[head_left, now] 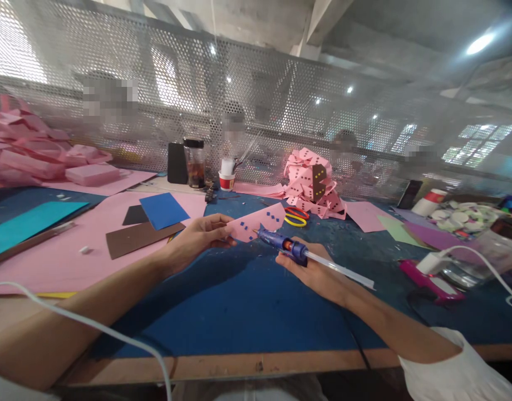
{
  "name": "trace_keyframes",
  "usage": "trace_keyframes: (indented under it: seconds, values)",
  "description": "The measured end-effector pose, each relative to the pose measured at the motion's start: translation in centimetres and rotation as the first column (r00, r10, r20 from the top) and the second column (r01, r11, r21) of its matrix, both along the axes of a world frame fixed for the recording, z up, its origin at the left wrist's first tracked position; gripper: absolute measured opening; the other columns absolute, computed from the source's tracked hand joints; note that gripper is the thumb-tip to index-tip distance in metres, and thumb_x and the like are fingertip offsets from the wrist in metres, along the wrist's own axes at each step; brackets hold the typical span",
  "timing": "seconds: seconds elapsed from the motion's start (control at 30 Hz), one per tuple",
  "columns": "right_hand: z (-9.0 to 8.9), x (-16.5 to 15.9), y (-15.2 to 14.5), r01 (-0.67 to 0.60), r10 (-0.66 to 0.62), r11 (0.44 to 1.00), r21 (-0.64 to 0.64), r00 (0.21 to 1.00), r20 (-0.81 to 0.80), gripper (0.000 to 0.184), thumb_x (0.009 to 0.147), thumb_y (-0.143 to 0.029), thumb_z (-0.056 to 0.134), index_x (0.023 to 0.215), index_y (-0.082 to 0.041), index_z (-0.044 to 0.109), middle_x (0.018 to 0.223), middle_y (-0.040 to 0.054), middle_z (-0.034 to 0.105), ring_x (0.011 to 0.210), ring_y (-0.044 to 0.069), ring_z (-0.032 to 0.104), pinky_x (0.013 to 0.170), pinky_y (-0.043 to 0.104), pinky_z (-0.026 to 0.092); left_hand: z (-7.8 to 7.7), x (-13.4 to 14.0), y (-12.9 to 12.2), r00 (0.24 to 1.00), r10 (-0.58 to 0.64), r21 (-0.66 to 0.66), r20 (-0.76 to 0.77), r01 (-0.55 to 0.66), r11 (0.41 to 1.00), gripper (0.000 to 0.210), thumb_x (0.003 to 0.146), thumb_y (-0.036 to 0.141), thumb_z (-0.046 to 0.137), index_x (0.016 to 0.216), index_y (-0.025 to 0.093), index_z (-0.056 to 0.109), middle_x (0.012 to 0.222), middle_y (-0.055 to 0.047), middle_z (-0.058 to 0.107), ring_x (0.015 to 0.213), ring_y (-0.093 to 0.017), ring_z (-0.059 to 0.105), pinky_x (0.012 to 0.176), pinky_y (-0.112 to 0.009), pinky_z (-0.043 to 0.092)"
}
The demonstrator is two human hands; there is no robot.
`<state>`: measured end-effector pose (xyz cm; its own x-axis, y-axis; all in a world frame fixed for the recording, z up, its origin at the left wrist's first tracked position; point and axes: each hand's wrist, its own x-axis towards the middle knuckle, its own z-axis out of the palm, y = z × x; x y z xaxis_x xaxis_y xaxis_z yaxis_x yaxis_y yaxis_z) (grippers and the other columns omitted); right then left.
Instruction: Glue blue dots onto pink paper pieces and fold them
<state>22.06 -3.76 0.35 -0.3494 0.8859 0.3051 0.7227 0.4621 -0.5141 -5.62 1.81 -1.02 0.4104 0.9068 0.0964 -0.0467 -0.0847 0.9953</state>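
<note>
Head view: a blue sheet (164, 210) lies over brown card (133, 241); the left hand (208, 231) has its grip pinched on a pink strip (256, 220), above the table (197, 317); a blue glue gun (275, 239), its nozzle (255, 230) at the strip, fills the right hand (312, 273).

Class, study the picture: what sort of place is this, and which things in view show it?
Probably a craft workshop: the right hand holds a glue gun, dotted pink pieces are heaped before a perforated metal screen, and coloured sheets lie on the worktop.
</note>
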Motion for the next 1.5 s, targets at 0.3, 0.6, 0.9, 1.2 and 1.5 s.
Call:
trace_keyframes:
  seconds: [0.3,0.6,0.9,1.2,1.5]
  values:
    - [-0.13,-0.13,-0.06,-0.053,0.053,0.999,0.009,0.998,0.021,0.027,0.087,-0.048,0.054,0.080,-0.022,0.055,0.064,-0.0041,0.056,0.057,0.011,0.049,0.053,0.022,0.032,0.02,0.03,0.25,0.998,0.050,-0.005,0.029,-0.050,0.999,0.027,0.078,0.038,0.069,0.098,0.019,0.064,0.096,-0.005,0.070,0.079,-0.016,0.065,0.080,-0.032,0.052]
    - [-0.44,-0.05,0.15,-0.110,0.109,0.994,0.023,0.993,0.037,0.027,0.088,-0.048,0.053,0.080,-0.022,0.052,0.064,-0.0051,0.054,0.056,0.010,0.047,0.054,0.021,0.031,0.08,0.08,0.15,0.998,0.051,-0.007,0.042,-0.051,0.999,0.028,0.077,0.038,0.070,0.097,0.019,0.065,0.096,-0.005,0.069,0.078,-0.016,0.066,0.080,-0.033,0.051]
    - [-0.53,0.01,0.35,-0.107,0.104,0.994,0.030,0.991,0.083,0.028,0.088,-0.048,0.053,0.080,-0.022,0.052,0.064,-0.0048,0.054,0.056,0.010,0.049,0.054,0.022,0.030,0.15,0.08,0.11,0.998,0.028,-0.027,0.051,-0.026,0.999,0.026,0.079,0.036,0.069,0.098,0.018,0.064,0.095,-0.005,0.069,0.079,-0.016,0.065,0.080,-0.032,0.051]
    - [-0.58,0.06,0.35,-0.079,0.075,0.996,0.042,0.993,0.092,0.027,0.087,-0.048,0.053,0.081,-0.022,0.054,0.065,-0.0045,0.055,0.056,0.011,0.049,0.054,0.022,0.031,0.20,0.19,0.01,0.998,0.048,-0.027,0.043,-0.046,0.999,0.027,0.077,0.037,0.071,0.095,0.019,0.065,0.093,-0.004,0.069,0.077,-0.016,0.065,0.079,-0.032,0.052]
    - [-0.57,0.05,0.36,-0.050,0.046,0.998,0.045,0.995,0.084,0.027,0.088,-0.049,0.053,0.081,-0.023,0.053,0.063,-0.0048,0.056,0.056,0.011,0.050,0.054,0.022,0.030,0.11,0.07,0.06,0.998,0.037,-0.026,0.043,-0.036,0.999,0.027,0.077,0.037,0.070,0.096,0.019,0.065,0.094,-0.005,0.069,0.078,-0.016,0.065,0.079,-0.032,0.052]
